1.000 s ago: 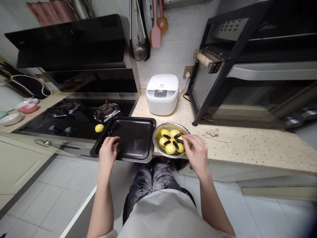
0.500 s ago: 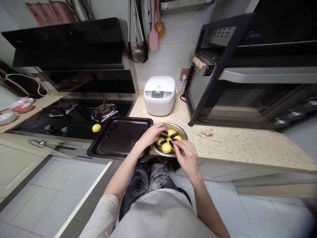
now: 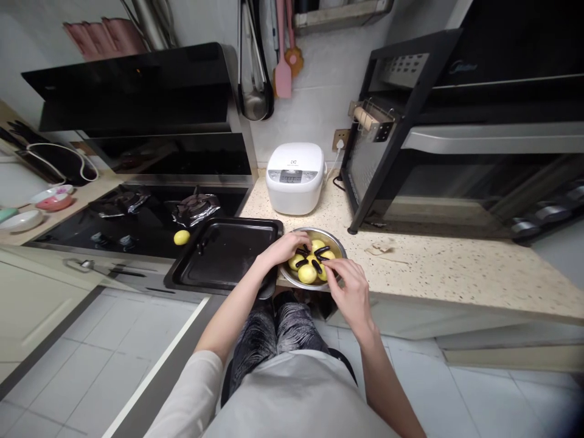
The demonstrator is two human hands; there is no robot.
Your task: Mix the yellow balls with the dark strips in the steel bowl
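A round metal bowl at the counter's front edge holds several yellow, lemon-like fruits. Several small, glossy black, finger-shaped pieces lie on top of them. My left hand reaches over the bowl's left rim, fingers bent together by the black pieces at the back; what they grip is hidden. From the right comes my right hand, thumb and fingers drawn together above the fruits, close to a black piece. Whether anything sits between those fingertips is too small to tell.
A black baking tray lies left of the bowl, partly over the stove. One yellow fruit rests on the stove near the burner. Behind the bowl stands a white rice cooker; to the right, a black rack with an oven.
My right fingertips have shifted slightly right, away from the black piece at the bowl's middle. My left fingers have moved a little down into the bowl. The view has tilted slightly.
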